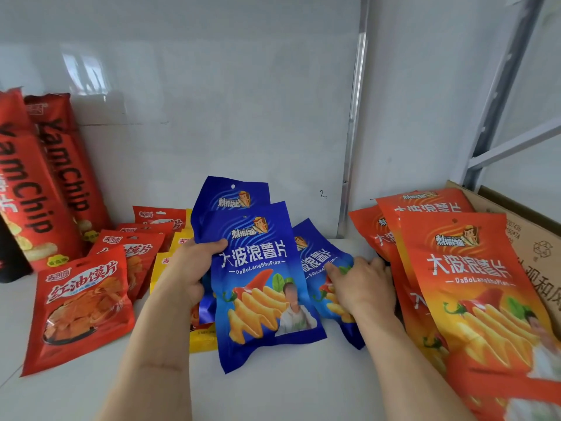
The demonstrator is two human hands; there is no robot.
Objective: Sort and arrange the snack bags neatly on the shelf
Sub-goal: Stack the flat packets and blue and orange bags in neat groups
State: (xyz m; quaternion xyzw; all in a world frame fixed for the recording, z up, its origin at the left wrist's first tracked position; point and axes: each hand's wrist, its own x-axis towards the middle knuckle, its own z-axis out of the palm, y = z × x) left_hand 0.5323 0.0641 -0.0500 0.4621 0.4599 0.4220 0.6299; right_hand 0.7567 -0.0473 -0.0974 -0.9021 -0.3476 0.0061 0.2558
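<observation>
Two blue chip bags (258,281) stand upright in the middle of the white shelf (273,390), one behind the other, and my left hand (188,275) grips their left edge. A third blue bag (318,268) lies tilted to the right, with my right hand (361,287) resting on it, fingers curled over its edge. Several orange bags of the same brand (464,287) lean in a row at the right. At the left stand several red snack bags (82,308) in a row, with yellow bags (182,241) behind my left hand.
Two tall red YamChip packs (45,183) stand at the far left against the white back wall. A cardboard box (534,238) sits at the right behind the orange bags. A metal shelf post (352,123) rises at the back right.
</observation>
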